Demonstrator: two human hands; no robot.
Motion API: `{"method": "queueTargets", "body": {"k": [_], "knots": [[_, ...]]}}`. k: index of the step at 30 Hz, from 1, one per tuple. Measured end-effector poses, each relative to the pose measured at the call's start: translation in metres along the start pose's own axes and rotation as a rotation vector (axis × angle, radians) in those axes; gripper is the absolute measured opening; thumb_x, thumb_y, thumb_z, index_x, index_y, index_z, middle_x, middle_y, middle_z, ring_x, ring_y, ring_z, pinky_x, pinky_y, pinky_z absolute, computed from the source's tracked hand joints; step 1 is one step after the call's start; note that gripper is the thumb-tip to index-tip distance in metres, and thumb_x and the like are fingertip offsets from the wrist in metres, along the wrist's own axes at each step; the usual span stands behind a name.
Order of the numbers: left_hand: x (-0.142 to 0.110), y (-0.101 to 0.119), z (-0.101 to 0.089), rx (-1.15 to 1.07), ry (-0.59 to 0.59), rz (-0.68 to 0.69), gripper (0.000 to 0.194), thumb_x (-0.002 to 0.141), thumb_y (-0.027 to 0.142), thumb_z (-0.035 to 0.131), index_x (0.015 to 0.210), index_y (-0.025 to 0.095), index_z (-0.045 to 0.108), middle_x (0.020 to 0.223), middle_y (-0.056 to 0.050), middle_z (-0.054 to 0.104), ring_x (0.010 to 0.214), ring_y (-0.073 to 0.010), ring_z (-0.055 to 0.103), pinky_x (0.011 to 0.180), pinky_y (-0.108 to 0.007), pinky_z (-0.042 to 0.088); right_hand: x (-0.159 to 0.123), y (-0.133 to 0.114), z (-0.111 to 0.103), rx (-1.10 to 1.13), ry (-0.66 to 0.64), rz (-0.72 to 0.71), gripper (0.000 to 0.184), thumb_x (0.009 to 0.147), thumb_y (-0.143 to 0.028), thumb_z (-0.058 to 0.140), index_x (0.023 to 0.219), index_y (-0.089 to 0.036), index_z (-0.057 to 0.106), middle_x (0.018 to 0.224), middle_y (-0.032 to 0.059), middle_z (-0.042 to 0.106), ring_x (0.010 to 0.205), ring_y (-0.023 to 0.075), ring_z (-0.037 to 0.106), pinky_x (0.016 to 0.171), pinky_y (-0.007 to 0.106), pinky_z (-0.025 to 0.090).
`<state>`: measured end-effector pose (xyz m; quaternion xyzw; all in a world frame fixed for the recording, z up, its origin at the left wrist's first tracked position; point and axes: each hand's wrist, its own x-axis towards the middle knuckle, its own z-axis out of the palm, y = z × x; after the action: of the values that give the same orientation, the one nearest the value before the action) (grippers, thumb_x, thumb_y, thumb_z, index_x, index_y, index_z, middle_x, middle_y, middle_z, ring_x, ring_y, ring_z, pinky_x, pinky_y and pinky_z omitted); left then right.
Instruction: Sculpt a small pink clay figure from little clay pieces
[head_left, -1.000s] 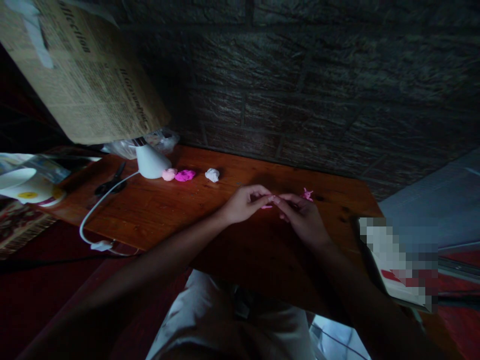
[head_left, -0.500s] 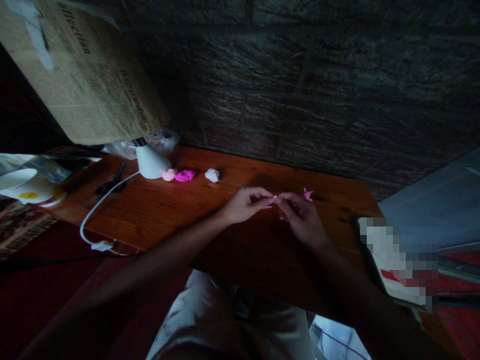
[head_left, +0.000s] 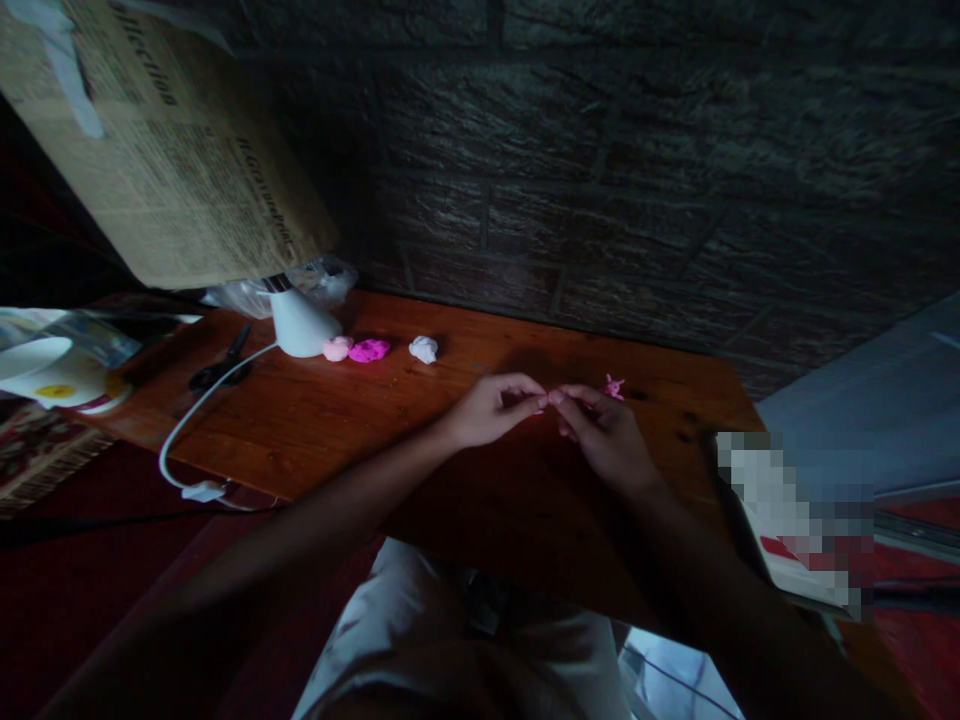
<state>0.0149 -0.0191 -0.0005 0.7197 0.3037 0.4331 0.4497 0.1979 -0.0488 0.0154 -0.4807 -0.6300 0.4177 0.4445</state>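
Note:
Over the wooden table, my left hand (head_left: 491,412) and my right hand (head_left: 607,440) meet fingertip to fingertip, both pinched closed. Between them is a small bit of pink modelling clay, mostly hidden by the fingers; a sliver of pink shows under my left fingertips. Just beyond my right hand lies a small pink clay figure (head_left: 614,386) with thin points sticking out. Farther left on the table sit a white clay lump (head_left: 424,349), a bright magenta clay lump (head_left: 369,350) and a pale pink clay lump (head_left: 337,348).
A lamp with a newsprint shade (head_left: 187,150) and white base (head_left: 300,325) stands at the left, its white cord (head_left: 171,440) drooping over the front edge. Black scissors (head_left: 225,370) and a paper cup (head_left: 56,375) are further left. A partly blurred-out object (head_left: 787,530) lies right. A stone wall (head_left: 540,180) backs the table.
My fingertips have shifted slightly against each other, and less of the pink clay shows between them. The lumps and the figure stay where they were.

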Motion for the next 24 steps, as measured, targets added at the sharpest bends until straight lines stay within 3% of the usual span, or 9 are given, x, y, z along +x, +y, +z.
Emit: {"method": "queueTargets", "body": {"k": [4, 13, 18, 24], "knots": [[-0.0001, 0.0014, 0.0001, -0.008, 0.002, 0.003, 0.016, 0.089, 0.029, 0.065, 0.090, 0.014, 0.069, 0.089, -0.006, 0.073, 0.080, -0.0129, 0.065, 0.077, -0.026, 0.052, -0.0005, -0.0014, -0.0005, -0.065, -0.015, -0.060, 0.035, 0.089, -0.054, 0.060, 0.087, -0.021, 0.071, 0.062, -0.0002, 0.062, 0.057, 0.0147, 0.053, 0.060, 0.030, 0.044], [-0.0005, 0.0033, -0.0018, -0.047, 0.018, -0.004, 0.018, 0.085, 0.029, 0.070, 0.091, 0.012, 0.069, 0.087, -0.006, 0.073, 0.078, -0.0120, 0.066, 0.076, -0.025, 0.052, -0.0017, -0.0023, 0.0000, -0.013, 0.001, -0.008, 0.037, 0.085, -0.057, 0.064, 0.084, -0.020, 0.073, 0.068, 0.0020, 0.067, 0.056, 0.0139, 0.052, 0.060, 0.029, 0.044], [0.0000, 0.0039, -0.0032, -0.042, 0.026, -0.034, 0.023, 0.083, 0.032, 0.074, 0.094, 0.013, 0.069, 0.089, -0.006, 0.074, 0.080, -0.0130, 0.068, 0.076, -0.026, 0.053, -0.0008, 0.0002, -0.0002, 0.034, -0.052, 0.009, 0.036, 0.084, -0.055, 0.066, 0.083, -0.020, 0.074, 0.065, 0.0006, 0.064, 0.058, 0.0134, 0.052, 0.057, 0.027, 0.043], [0.0014, 0.0040, -0.0065, -0.066, 0.042, -0.018, 0.024, 0.082, 0.033, 0.075, 0.094, 0.013, 0.072, 0.091, -0.006, 0.076, 0.082, -0.0135, 0.070, 0.078, -0.026, 0.056, -0.0008, -0.0012, 0.0006, 0.141, -0.097, 0.008, 0.035, 0.085, -0.054, 0.066, 0.088, -0.020, 0.076, 0.075, 0.0029, 0.070, 0.063, 0.0132, 0.056, 0.058, 0.026, 0.045]]}}
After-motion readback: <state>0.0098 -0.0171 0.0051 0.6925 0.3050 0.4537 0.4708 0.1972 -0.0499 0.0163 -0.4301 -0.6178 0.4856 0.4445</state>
